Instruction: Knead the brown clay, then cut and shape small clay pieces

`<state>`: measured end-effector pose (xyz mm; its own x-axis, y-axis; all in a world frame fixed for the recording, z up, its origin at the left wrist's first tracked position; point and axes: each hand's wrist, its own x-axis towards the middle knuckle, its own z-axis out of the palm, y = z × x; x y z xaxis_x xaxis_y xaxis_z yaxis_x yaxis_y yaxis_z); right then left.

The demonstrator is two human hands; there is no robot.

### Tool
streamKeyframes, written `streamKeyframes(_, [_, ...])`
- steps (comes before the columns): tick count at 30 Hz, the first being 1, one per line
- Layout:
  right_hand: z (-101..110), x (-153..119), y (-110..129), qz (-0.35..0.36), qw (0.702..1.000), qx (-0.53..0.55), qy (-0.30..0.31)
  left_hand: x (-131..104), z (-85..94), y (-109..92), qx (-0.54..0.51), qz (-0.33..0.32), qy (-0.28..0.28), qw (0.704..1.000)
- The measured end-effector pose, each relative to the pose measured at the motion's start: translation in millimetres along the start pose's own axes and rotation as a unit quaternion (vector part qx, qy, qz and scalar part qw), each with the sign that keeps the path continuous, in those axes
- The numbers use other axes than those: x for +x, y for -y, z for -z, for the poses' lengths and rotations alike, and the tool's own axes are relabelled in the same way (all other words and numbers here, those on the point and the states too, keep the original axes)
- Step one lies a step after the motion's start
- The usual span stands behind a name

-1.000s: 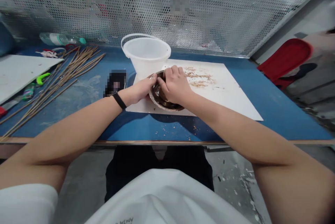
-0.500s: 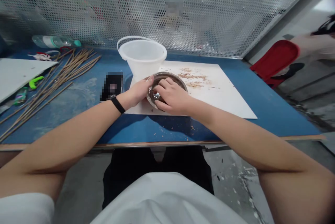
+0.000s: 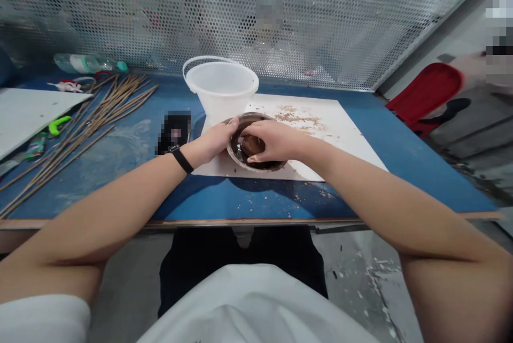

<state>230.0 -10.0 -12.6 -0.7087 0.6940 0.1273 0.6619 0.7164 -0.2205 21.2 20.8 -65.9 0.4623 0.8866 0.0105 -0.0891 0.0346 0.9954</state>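
A round metal bowl is tilted above the near edge of a white board. My left hand grips its left rim, the thumb on the edge. Inside the bowl my right hand has its fingers curled around a brown lump; the fingertips are partly hidden. Just behind the bowl stands a white bucket with its handle up. Brown crumbs are scattered over the board.
Left of my left hand lies a dark phone. Farther left are a bundle of thin sticks, a plastic bottle, a green clip and another white board. A metal mesh screen rises behind the table. A red chair stands at right.
My right hand has shifted right and turned inside the bowl, and the brown lump now shows between its fingers. My left hand keeps its grip on the rim.
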Motion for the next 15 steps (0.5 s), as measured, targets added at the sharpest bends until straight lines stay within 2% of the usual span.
streamKeyframes(2, [1.6,-0.3,-0.5,-0.017,0.998,0.037,-0.045,-1.0,-1.3,-1.8,-0.015,0.008,-0.01,1.0])
streamKeyframes(5, [-0.2,-1.1,0.6,-0.047,0.973,0.154,-0.167,-3.5,-4.3,-6.6,-0.046,0.023,-0.032,0.998])
streamKeyframes(7, [0.1,-5.8,3.3,-0.064,0.959,0.193,-0.198,-4.8,-5.4,-8.9,-0.049,0.025,-0.019,0.998])
streamKeyframes(9, [2.2,-13.7,7.6,-0.061,0.973,0.149,-0.168,-5.1,-5.1,-9.7,-0.027,0.01,-0.002,1.0])
streamKeyframes(11, [3.6,-21.7,12.7,-0.046,0.991,0.055,-0.117,-4.9,-4.0,-9.3,0.0,0.0,-0.002,1.0])
streamKeyframes(15, [-4.1,-22.3,16.5,-0.03,0.993,-0.087,-0.076,-5.4,-1.8,-8.2,0.022,0.025,-0.016,0.999])
